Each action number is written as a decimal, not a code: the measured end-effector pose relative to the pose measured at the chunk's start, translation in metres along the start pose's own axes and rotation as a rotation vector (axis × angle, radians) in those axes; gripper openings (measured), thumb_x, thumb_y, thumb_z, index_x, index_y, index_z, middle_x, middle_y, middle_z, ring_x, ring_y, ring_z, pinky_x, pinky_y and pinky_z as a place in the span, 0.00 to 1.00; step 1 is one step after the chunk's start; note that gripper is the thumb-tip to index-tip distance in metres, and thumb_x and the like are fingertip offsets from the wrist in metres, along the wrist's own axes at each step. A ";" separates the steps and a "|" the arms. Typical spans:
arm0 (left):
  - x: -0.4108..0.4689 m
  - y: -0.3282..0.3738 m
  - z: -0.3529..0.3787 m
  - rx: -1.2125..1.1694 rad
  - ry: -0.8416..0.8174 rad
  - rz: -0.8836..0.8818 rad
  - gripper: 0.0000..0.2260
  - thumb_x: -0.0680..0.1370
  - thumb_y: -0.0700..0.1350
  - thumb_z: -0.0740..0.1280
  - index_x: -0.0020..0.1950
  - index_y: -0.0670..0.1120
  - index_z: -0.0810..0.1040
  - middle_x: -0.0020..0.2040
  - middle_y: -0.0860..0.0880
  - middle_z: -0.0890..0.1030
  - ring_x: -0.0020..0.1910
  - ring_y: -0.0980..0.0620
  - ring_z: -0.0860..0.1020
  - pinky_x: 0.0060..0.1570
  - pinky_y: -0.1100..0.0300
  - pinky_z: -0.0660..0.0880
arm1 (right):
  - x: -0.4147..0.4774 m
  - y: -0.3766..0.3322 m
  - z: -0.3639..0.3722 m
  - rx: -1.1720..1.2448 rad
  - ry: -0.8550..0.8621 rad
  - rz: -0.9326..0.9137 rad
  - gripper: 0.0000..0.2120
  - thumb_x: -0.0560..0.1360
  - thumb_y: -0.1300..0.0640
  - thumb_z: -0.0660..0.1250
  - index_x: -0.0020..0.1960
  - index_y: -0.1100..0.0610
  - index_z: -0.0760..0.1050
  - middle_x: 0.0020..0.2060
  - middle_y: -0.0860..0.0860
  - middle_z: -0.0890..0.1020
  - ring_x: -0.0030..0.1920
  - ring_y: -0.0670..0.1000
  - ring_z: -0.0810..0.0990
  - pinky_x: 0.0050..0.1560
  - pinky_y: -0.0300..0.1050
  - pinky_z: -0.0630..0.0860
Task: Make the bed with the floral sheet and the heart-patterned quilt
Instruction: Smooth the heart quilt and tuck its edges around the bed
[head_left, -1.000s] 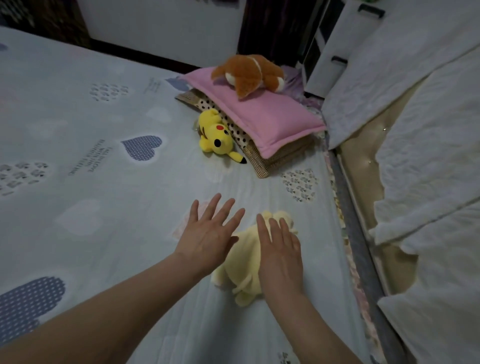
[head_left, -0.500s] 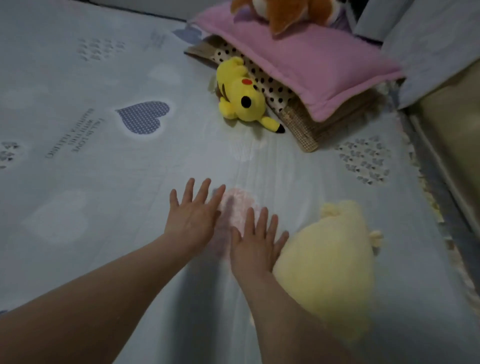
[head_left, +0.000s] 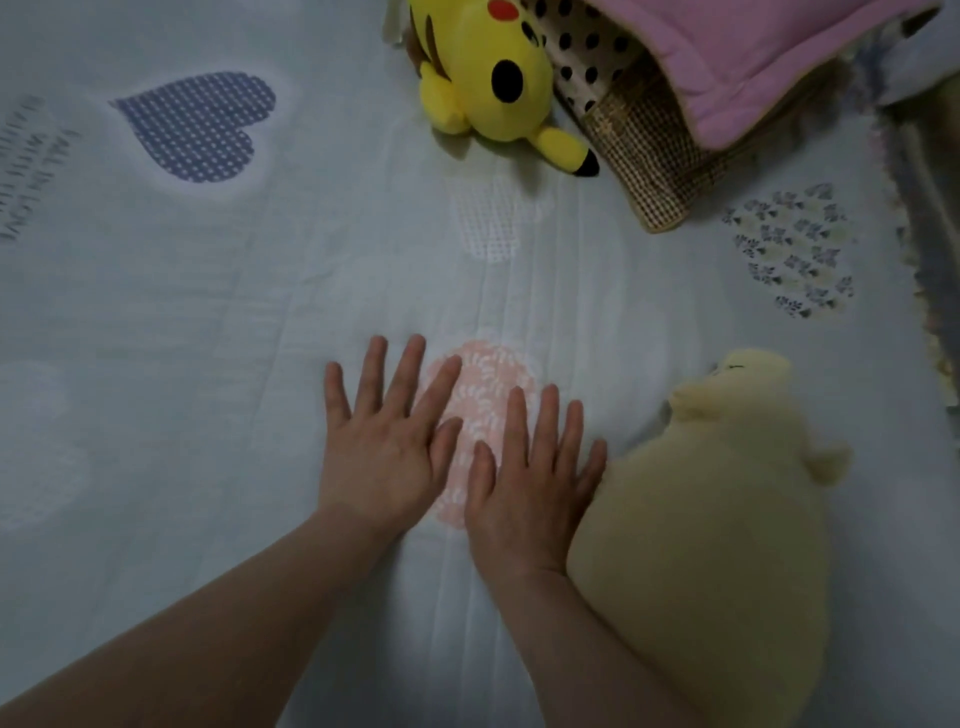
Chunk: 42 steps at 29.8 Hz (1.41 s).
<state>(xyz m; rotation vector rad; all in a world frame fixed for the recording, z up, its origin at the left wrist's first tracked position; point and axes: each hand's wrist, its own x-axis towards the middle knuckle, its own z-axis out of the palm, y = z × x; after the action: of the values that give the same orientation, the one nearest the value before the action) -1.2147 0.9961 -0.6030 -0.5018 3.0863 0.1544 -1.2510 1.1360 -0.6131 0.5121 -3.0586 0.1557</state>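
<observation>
Pale-blue heart-patterned quilt (head_left: 208, 322) under left hand (head_left: 382, 447) and right hand (head_left: 524, 488), fingers splayed flat, gripping nothing; grey lettering near quilt's left edge unreadable.

Dim, cool light falls evenly over the scene, and a dark strip of bed frame (head_left: 935, 218) runs down the right edge.

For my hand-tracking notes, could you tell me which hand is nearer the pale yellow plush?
Right. The right hand lies flat against the pale yellow plush; the left hand lies beyond it, clear of the plush.

2 hands (head_left: 452, 467), 2 plush toys (head_left: 488, 78), 1 pink pillow (head_left: 753, 57), 1 quilt (head_left: 208, 322).
</observation>
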 end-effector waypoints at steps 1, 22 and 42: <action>0.002 -0.001 -0.002 0.002 0.008 -0.001 0.26 0.81 0.59 0.50 0.80 0.56 0.57 0.80 0.47 0.57 0.79 0.39 0.51 0.72 0.33 0.46 | 0.001 -0.001 -0.001 -0.004 0.001 -0.002 0.29 0.79 0.42 0.52 0.77 0.51 0.63 0.78 0.55 0.60 0.78 0.60 0.57 0.73 0.67 0.51; -0.003 -0.002 0.001 -0.053 0.044 0.000 0.24 0.81 0.57 0.53 0.78 0.56 0.62 0.79 0.47 0.60 0.79 0.39 0.54 0.72 0.33 0.48 | 0.072 -0.024 -0.043 0.077 0.130 0.070 0.26 0.80 0.44 0.52 0.78 0.47 0.60 0.78 0.53 0.60 0.78 0.62 0.53 0.72 0.67 0.52; 0.120 -0.006 0.002 0.018 0.059 -0.174 0.25 0.80 0.61 0.53 0.78 0.60 0.61 0.79 0.48 0.61 0.79 0.38 0.51 0.69 0.27 0.47 | 0.133 -0.005 0.008 -0.001 0.044 0.018 0.26 0.80 0.43 0.55 0.77 0.47 0.64 0.77 0.53 0.62 0.78 0.63 0.54 0.72 0.71 0.50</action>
<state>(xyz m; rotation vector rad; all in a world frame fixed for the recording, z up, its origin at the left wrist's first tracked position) -1.3264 0.9524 -0.6086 -0.7836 3.0778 0.1120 -1.3749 1.0873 -0.6138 0.4752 -3.0209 0.1633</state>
